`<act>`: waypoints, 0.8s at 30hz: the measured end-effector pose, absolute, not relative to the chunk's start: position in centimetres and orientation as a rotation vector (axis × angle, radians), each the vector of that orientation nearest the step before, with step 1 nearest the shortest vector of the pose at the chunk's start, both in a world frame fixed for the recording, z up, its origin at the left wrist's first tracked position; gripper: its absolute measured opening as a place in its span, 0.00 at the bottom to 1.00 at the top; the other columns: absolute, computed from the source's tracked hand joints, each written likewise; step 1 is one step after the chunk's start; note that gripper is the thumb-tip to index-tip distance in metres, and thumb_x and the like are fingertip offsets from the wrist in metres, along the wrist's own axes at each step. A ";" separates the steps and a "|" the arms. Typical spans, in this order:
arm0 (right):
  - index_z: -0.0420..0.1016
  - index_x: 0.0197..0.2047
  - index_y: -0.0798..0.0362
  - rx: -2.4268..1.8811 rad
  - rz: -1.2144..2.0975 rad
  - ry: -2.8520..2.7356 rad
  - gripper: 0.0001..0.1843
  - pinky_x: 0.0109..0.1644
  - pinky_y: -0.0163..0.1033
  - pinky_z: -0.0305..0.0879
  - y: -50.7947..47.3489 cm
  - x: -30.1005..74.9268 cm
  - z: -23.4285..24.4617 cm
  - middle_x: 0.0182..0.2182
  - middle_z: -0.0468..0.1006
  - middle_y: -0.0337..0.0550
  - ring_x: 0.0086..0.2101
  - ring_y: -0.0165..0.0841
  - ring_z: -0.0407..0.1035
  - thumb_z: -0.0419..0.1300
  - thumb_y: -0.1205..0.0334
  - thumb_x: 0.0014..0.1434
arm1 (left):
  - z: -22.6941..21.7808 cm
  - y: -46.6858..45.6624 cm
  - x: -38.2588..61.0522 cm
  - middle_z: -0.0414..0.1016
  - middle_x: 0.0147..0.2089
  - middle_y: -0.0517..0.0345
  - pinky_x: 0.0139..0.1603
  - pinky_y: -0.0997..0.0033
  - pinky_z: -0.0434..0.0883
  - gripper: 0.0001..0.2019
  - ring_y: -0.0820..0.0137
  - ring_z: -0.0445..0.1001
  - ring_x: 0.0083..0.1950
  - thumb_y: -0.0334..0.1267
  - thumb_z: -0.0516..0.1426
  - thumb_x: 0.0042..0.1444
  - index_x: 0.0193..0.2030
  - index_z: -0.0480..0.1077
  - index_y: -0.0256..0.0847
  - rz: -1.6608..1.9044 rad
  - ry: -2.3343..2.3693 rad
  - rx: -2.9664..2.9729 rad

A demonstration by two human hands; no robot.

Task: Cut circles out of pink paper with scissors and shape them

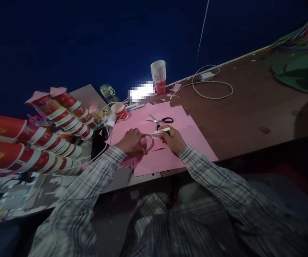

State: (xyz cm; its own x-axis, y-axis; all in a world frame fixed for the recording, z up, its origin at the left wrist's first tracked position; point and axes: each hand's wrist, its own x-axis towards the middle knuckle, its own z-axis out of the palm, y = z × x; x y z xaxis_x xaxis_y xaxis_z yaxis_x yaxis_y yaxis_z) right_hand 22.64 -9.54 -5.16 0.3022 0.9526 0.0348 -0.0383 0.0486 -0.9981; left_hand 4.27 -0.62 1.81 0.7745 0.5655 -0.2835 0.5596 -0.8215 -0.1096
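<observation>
1. The left hand (131, 141) has its grip clenched over the left side of the ring (153, 142), pressing it flat onto the pink paper (188, 137). Only the ring's right arc shows. If that pressure eases, the ring could skid and anything drawn along it would go off.

2. The right hand (173, 139), just right of the ring, grasps a white pen (161, 131) whose tip meets the ring's far rim. The pen lies at a low slant, so I judge the tip could ride up over the rim or wander away from it.

3. The pink paper under the ring is several loose sheets, fanned and overhanging the near edge of the surface (250, 107). A push from either wrist could slide the top sheet and carry the ring along with it.

4. Scissors (161, 120) lie with blades apart just beyond the ring, close to the right knuckles. A forward reach could catch them.

5. Left of the ring, stacked paper cups (63, 121) lie in long rows, and one cup (120, 110) stands beyond the ring near the paper. The left elbow swinging out could set them rolling.

6. The light is poor, so a faint line beside the ring would be hard to see.
</observation>
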 end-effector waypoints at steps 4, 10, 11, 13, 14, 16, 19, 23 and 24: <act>0.71 0.42 0.54 -1.319 0.937 -0.984 0.13 0.28 0.35 0.62 -9.6 22.7 -5.3 0.24 0.70 0.36 0.24 0.28 0.63 0.54 0.58 0.56 | 1.8 -0.6 4.3 0.66 0.53 0.41 0.53 0.56 0.65 0.41 0.52 0.65 0.54 0.63 0.63 0.42 0.55 0.66 0.33 0.493 -0.942 -2.932; 0.71 0.40 0.53 -1.391 0.816 -1.086 0.11 0.28 0.35 0.62 -10.6 22.8 -5.0 0.23 0.71 0.36 0.23 0.29 0.65 0.54 0.57 0.58 | 2.0 -0.8 4.4 0.66 0.53 0.40 0.54 0.56 0.65 0.39 0.52 0.65 0.54 0.63 0.62 0.44 0.54 0.66 0.32 0.501 -0.933 -2.920; 0.71 0.41 0.53 -1.412 0.793 -1.120 0.11 0.28 0.35 0.62 -11.0 22.8 -4.9 0.23 0.71 0.36 0.23 0.29 0.65 0.53 0.57 0.59 | 2.0 -0.8 4.4 0.66 0.53 0.40 0.53 0.56 0.65 0.39 0.52 0.65 0.53 0.63 0.62 0.44 0.54 0.66 0.32 0.499 -0.929 -2.920; 0.71 0.43 0.53 -1.466 0.733 -1.191 0.13 0.28 0.35 0.61 -12.0 22.7 -4.7 0.23 0.72 0.37 0.22 0.30 0.66 0.53 0.56 0.60 | 1.9 -0.8 4.4 0.66 0.53 0.40 0.53 0.57 0.64 0.39 0.52 0.65 0.53 0.63 0.62 0.44 0.54 0.67 0.31 0.490 -0.931 -2.924; 0.71 0.44 0.54 -1.492 0.699 -1.234 0.14 0.27 0.35 0.61 -12.5 22.7 -4.7 0.23 0.73 0.38 0.22 0.30 0.66 0.53 0.55 0.61 | 1.9 -0.8 4.4 0.66 0.53 0.40 0.53 0.57 0.64 0.40 0.52 0.65 0.53 0.63 0.62 0.43 0.54 0.67 0.31 0.484 -0.934 -2.925; 0.71 0.46 0.54 -1.523 0.608 -1.337 0.15 0.27 0.36 0.60 -13.7 22.5 -4.7 0.23 0.75 0.40 0.23 0.32 0.68 0.52 0.54 0.63 | 1.8 -0.8 4.3 0.66 0.53 0.39 0.54 0.56 0.64 0.41 0.52 0.65 0.54 0.63 0.62 0.43 0.55 0.66 0.30 0.477 -0.932 -2.927; 0.72 0.46 0.54 -1.494 0.371 -1.495 0.14 0.34 0.39 0.63 -15.2 21.8 -4.9 0.30 0.80 0.46 0.29 0.35 0.72 0.52 0.57 0.64 | 1.8 -0.8 4.3 0.66 0.54 0.38 0.55 0.56 0.63 0.42 0.51 0.65 0.54 0.64 0.62 0.43 0.55 0.66 0.30 0.483 -0.919 -2.930; 0.73 0.44 0.55 -1.420 0.125 -1.591 0.10 0.43 0.44 0.62 -16.6 20.5 -5.1 0.37 0.82 0.49 0.33 0.37 0.73 0.53 0.61 0.64 | 1.9 -0.9 4.4 0.66 0.54 0.37 0.55 0.55 0.63 0.42 0.51 0.65 0.55 0.65 0.61 0.43 0.55 0.66 0.31 0.486 -0.909 -2.928; 0.72 0.44 0.55 -1.412 0.101 -1.603 0.10 0.44 0.45 0.61 -16.9 20.2 -5.1 0.37 0.82 0.48 0.33 0.37 0.73 0.53 0.62 0.64 | 1.9 -0.9 4.4 0.65 0.54 0.37 0.55 0.55 0.64 0.42 0.51 0.65 0.55 0.65 0.61 0.43 0.55 0.66 0.31 0.487 -0.912 -2.926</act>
